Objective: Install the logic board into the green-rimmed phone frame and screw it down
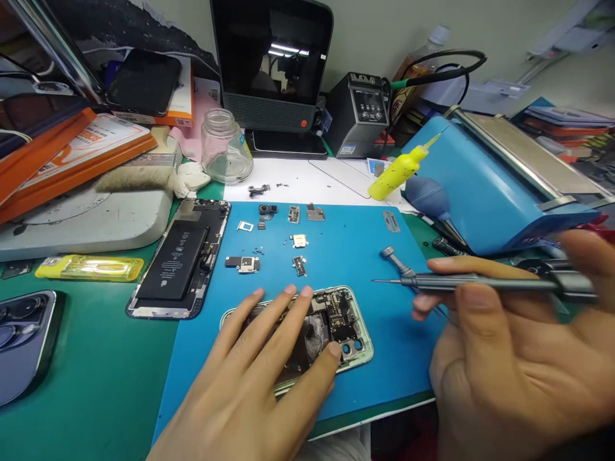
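Observation:
My left hand (254, 378) lies with fingers spread over an opened phone housing (353, 314), covering its left and middle parts. The housing has a pale green frame, a circuit board at its right end and two round camera openings. In my right hand (500, 339) is a slim grey precision screwdriver (446, 282), its thin tip pointing left above the blue mat. Just behind the screwdriver a small grey tool (394, 259) with a T-shaped head rests on the mat. Beyond the housing lie small metal brackets (247, 264), a SIM tray (245, 226) and a camera module (268, 209).
A phone half with a black battery (170, 259) lies left of the blue mat (365, 384), near a yellow lighter (90, 267). At the back stand a glass jar (225, 150), a yellow bottle (396, 174) and a black device (360, 112). A blue machine (494, 179) stands right.

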Demonstrator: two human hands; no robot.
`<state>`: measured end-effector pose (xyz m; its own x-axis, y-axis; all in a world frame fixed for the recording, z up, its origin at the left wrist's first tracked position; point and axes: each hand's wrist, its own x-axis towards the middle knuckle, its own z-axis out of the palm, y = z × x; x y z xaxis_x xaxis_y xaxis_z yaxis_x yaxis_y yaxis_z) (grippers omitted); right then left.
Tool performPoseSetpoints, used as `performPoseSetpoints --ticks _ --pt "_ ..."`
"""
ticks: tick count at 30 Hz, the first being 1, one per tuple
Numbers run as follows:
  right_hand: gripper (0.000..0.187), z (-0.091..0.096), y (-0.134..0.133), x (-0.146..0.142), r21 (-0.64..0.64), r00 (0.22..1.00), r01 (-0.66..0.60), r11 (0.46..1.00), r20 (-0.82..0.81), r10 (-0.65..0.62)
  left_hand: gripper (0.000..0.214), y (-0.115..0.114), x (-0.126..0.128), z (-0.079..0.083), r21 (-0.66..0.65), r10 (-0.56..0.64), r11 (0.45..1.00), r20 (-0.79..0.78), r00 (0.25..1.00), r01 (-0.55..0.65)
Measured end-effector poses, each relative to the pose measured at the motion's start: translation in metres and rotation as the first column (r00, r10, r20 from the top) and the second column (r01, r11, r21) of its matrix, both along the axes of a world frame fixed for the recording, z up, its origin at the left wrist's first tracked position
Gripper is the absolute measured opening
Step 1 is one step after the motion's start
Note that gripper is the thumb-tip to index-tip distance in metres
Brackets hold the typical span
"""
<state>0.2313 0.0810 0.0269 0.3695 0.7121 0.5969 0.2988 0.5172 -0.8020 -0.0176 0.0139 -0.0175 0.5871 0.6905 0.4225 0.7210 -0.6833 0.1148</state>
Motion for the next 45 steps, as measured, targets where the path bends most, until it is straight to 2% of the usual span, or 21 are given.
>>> performPoseSetpoints --ticks 4,7,10,13,16,19,23,27,30,35,37,39,41,45 --pt "0.052 0.000 0.005 -0.005 0.018 0.999 -0.043 0.999 -0.002 0.043 0.048 0.002 0.003 0.007 0.010 0.031 0.999 0.063 0.998 -0.031" --pt "0.048 -0.002 0.000 -0.004 -0.020 0.998 -0.064 0.998 -0.005 0.064 0.030 0.006 0.012 0.017 -0.031 0.072 0.997 0.168 0.983 -0.068" --pt "0.048 -0.003 -0.005 -0.004 -0.037 0.997 -0.071 0.997 -0.009 0.070 0.020 0.011 0.017 0.025 -0.117 0.063 0.992 0.220 0.973 -0.038" --pt "0.046 -0.003 -0.009 -0.005 -0.046 0.996 -0.085 0.995 -0.038 0.083 0.022 0.014 0.014 0.032 -0.182 0.031 0.983 0.202 0.979 0.006" --pt "0.044 -0.002 -0.013 -0.006 -0.104 0.991 -0.104 0.989 -0.097 0.094 0.029 0.018 0.011 0.036 -0.176 -0.010 0.984 0.128 0.992 0.032" --pt "0.046 -0.002 -0.016 -0.007 -0.120 0.987 -0.112 0.986 -0.124 0.097 0.030 0.020 0.015 0.037 -0.119 -0.031 0.992 0.089 0.996 0.042" --pt "0.045 -0.003 -0.019 -0.006 -0.126 0.983 -0.127 0.984 -0.149 0.108 0.030 0.019 0.023 0.036 -0.035 0.016 0.999 0.120 0.993 -0.012" --pt "0.043 -0.002 -0.020 -0.007 -0.135 0.979 -0.125 0.983 -0.179 0.100 0.027 0.017 0.027 0.044 -0.134 0.056 0.990 0.049 0.997 -0.049" --pt "0.040 0.000 -0.020 -0.007 -0.147 0.978 -0.106 0.983 -0.193 0.076 0.023 0.016 0.027 0.048 -0.188 0.073 0.980 0.060 0.996 -0.061" --pt "0.047 -0.001 -0.017 -0.004 -0.159 0.987 -0.079 0.984 -0.151 0.054 0.028 0.010 0.024 0.040 -0.207 0.110 0.975 0.151 0.982 -0.077" --pt "0.049 -0.001 -0.014 -0.003 -0.176 0.988 -0.052 0.983 -0.151 0.025 0.032 0.009 0.020 0.034 -0.136 0.130 0.984 0.127 0.983 -0.112" --pt "0.051 0.000 -0.011 -0.002 -0.211 0.992 -0.055 0.976 -0.121 0.030 0.038 0.009 0.013 0.027 -0.023 0.091 0.996 0.062 0.994 -0.090" --pt "0.046 0.000 -0.007 0.000 -0.258 0.997 -0.062 0.964 -0.067 0.046 0.044 0.010 0.006 0.021 0.034 0.051 0.998 -0.006 0.999 -0.051" --pt "0.025 -0.003 -0.001 0.003 -0.313 0.991 -0.044 0.949 0.103 0.080 0.053 0.006 0.004 0.010 -0.005 -0.004 1.000 -0.047 0.999 0.004"
